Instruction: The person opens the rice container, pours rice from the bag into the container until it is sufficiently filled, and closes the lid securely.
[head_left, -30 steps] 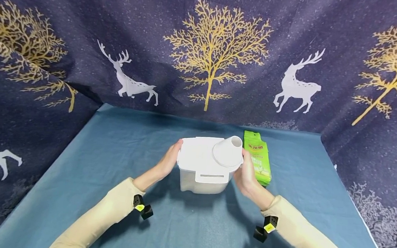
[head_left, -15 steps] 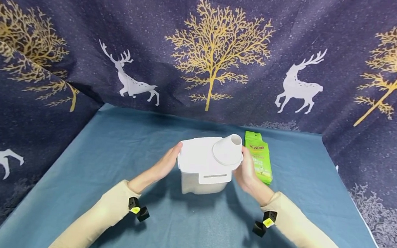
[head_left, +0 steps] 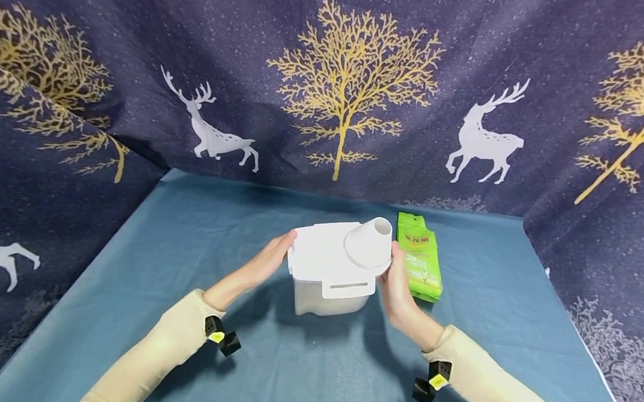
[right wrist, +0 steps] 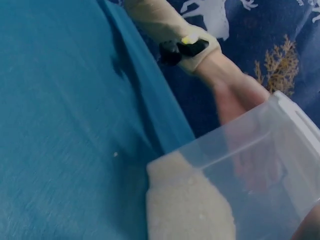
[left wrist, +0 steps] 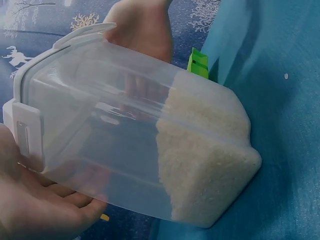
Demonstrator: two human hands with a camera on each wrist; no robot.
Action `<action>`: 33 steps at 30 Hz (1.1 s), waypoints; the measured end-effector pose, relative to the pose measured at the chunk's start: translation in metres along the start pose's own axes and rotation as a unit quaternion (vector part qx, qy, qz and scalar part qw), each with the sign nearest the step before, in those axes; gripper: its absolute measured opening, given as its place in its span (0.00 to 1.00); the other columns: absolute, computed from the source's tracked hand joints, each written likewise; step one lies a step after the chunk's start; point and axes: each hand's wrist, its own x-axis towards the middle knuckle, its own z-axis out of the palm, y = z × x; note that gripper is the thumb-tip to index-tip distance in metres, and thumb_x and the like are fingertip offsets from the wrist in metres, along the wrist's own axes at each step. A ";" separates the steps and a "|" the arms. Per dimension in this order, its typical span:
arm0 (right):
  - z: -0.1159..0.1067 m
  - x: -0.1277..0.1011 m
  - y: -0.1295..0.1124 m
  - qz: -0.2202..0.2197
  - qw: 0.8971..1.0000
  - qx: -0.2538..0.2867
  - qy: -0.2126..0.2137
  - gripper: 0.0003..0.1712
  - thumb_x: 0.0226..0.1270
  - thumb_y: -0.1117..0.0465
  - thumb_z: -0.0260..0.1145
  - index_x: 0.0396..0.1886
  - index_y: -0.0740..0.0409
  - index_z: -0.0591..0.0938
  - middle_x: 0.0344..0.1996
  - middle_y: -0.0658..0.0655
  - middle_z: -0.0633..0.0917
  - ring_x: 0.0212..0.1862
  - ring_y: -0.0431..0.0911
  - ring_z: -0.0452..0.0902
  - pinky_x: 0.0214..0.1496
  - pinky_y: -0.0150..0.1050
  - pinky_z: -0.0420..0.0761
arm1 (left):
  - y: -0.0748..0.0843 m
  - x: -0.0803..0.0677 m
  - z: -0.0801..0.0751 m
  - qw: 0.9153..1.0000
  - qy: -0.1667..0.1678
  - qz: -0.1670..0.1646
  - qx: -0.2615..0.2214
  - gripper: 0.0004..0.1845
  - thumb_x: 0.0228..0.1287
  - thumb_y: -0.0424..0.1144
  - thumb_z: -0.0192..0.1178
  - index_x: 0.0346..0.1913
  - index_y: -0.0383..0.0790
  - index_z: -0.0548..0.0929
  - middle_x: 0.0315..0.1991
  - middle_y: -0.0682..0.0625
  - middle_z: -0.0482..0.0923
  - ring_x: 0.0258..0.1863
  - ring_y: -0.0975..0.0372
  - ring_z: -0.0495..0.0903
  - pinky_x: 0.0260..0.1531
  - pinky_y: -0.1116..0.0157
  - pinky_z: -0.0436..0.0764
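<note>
A clear plastic container (head_left: 325,299) with a white lid (head_left: 320,254) and a cone spout (head_left: 372,243) sits between my hands at the table's middle. My left hand (head_left: 268,263) lies flat against its left side, fingers straight along the lid edge. My right hand (head_left: 397,289) presses the right side, thumb up by the spout's rim. In the left wrist view the container (left wrist: 125,135) is partly filled with white rice (left wrist: 200,160); my left hand (left wrist: 35,210) shows as a palm on the near wall. Whether it rests on the cloth I cannot tell.
A green packet (head_left: 419,259) lies flat just right of the container, close to my right hand. A blue cloth (head_left: 183,228) covers the table. Dark curtains with deer and trees (head_left: 342,89) close in the back and both sides.
The container and both hands have shifted slightly away from me. My right forearm has dropped a little lower in view. The green packet has not moved.
</note>
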 end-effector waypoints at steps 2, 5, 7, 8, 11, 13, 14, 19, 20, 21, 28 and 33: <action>0.000 -0.003 -0.002 0.007 1.000 -0.016 -0.009 0.25 0.77 0.39 0.26 0.52 0.44 0.67 0.52 0.44 0.68 0.68 0.42 0.56 0.77 0.46 0.48 | 0.000 0.000 -0.001 1.000 -0.002 0.001 0.009 0.33 0.79 0.52 0.26 0.64 0.27 0.69 0.59 0.36 0.71 0.64 0.53 0.66 0.69 0.50 0.63; -0.001 -0.006 -0.005 0.027 0.999 -0.035 -0.023 0.26 0.76 0.36 0.27 0.53 0.44 0.64 0.59 0.47 0.64 0.71 0.44 0.54 0.78 0.53 0.46 | 0.001 -0.001 -0.002 1.000 -0.004 0.001 0.008 0.33 0.79 0.52 0.26 0.63 0.27 0.69 0.59 0.36 0.71 0.63 0.54 0.67 0.69 0.50 0.63; -0.002 -0.007 -0.007 0.036 0.998 -0.042 -0.035 0.26 0.76 0.35 0.28 0.54 0.45 0.63 0.60 0.49 0.62 0.70 0.45 0.54 0.77 0.56 0.47 | 0.001 -0.001 -0.003 1.000 -0.005 0.000 0.008 0.33 0.79 0.52 0.26 0.64 0.27 0.69 0.59 0.36 0.70 0.64 0.53 0.66 0.69 0.50 0.62; -0.002 -0.006 -0.008 0.037 0.998 -0.044 -0.040 0.27 0.75 0.34 0.29 0.54 0.46 0.62 0.60 0.50 0.62 0.69 0.46 0.55 0.77 0.56 0.48 | 0.001 -0.001 -0.003 1.000 -0.006 -0.002 0.005 0.33 0.80 0.51 0.26 0.64 0.27 0.69 0.60 0.35 0.70 0.64 0.53 0.66 0.70 0.50 0.62; -0.002 -0.004 -0.009 0.038 0.997 -0.045 -0.047 0.27 0.75 0.34 0.31 0.54 0.46 0.62 0.57 0.49 0.64 0.63 0.45 0.59 0.76 0.56 0.51 | 0.002 -0.003 -0.004 1.000 -0.007 -0.008 0.003 0.32 0.80 0.51 0.27 0.66 0.28 0.67 0.63 0.34 0.68 0.68 0.50 0.64 0.70 0.49 0.60; -0.002 -0.002 -0.010 0.040 0.997 -0.051 -0.044 0.27 0.75 0.34 0.30 0.53 0.46 0.64 0.51 0.48 0.68 0.57 0.44 0.64 0.75 0.55 0.56 | 0.003 -0.004 -0.004 1.000 -0.006 -0.014 -0.001 0.32 0.80 0.51 0.29 0.68 0.28 0.65 0.67 0.34 0.65 0.70 0.49 0.61 0.71 0.49 0.59; -0.002 0.000 -0.011 0.040 0.997 -0.053 -0.046 0.27 0.75 0.34 0.30 0.52 0.46 0.65 0.48 0.48 0.69 0.55 0.43 0.66 0.74 0.54 0.57 | 0.003 -0.005 -0.004 1.000 -0.009 -0.014 -0.005 0.31 0.80 0.50 0.29 0.69 0.28 0.63 0.68 0.34 0.64 0.71 0.48 0.60 0.71 0.50 0.58; -0.006 0.008 -0.013 0.031 0.996 -0.067 -0.058 0.22 0.78 0.39 0.33 0.51 0.46 0.66 0.40 0.46 0.75 0.48 0.40 0.74 0.66 0.48 0.67 | 0.003 -0.009 -0.005 1.000 -0.016 -0.011 -0.015 0.29 0.80 0.48 0.33 0.68 0.26 0.64 0.65 0.33 0.68 0.68 0.50 0.65 0.71 0.50 0.60; -0.007 0.010 -0.014 0.028 0.995 -0.071 -0.064 0.21 0.78 0.40 0.34 0.52 0.46 0.66 0.41 0.46 0.75 0.48 0.39 0.74 0.65 0.46 0.67 | 0.003 -0.010 -0.005 1.000 -0.015 -0.011 -0.014 0.29 0.79 0.47 0.34 0.67 0.25 0.66 0.62 0.34 0.71 0.65 0.52 0.68 0.70 0.50 0.62; -0.007 0.011 -0.014 0.025 0.995 -0.074 -0.068 0.20 0.79 0.41 0.34 0.53 0.46 0.65 0.40 0.45 0.75 0.48 0.39 0.75 0.62 0.45 0.69 | 0.004 -0.010 -0.006 1.000 -0.016 -0.012 -0.012 0.28 0.79 0.46 0.35 0.65 0.25 0.68 0.59 0.34 0.74 0.63 0.53 0.71 0.68 0.50 0.64; -0.012 0.020 -0.014 0.021 0.991 -0.094 -0.092 0.23 0.78 0.40 0.31 0.52 0.46 0.67 0.39 0.44 0.77 0.47 0.38 0.76 0.54 0.39 0.73 | 0.003 -0.014 -0.011 0.999 -0.024 -0.038 -0.007 0.27 0.77 0.44 0.40 0.62 0.22 0.71 0.55 0.32 0.77 0.56 0.54 0.78 0.63 0.52 0.72; -0.012 0.027 -0.014 0.023 0.990 -0.096 -0.105 0.20 0.79 0.42 0.31 0.49 0.44 0.67 0.38 0.44 0.75 0.46 0.38 0.74 0.53 0.39 0.72 | 0.005 -0.020 -0.019 0.997 -0.043 -0.052 -0.022 0.27 0.74 0.45 0.46 0.63 0.25 0.72 0.58 0.33 0.76 0.59 0.50 0.77 0.63 0.52 0.72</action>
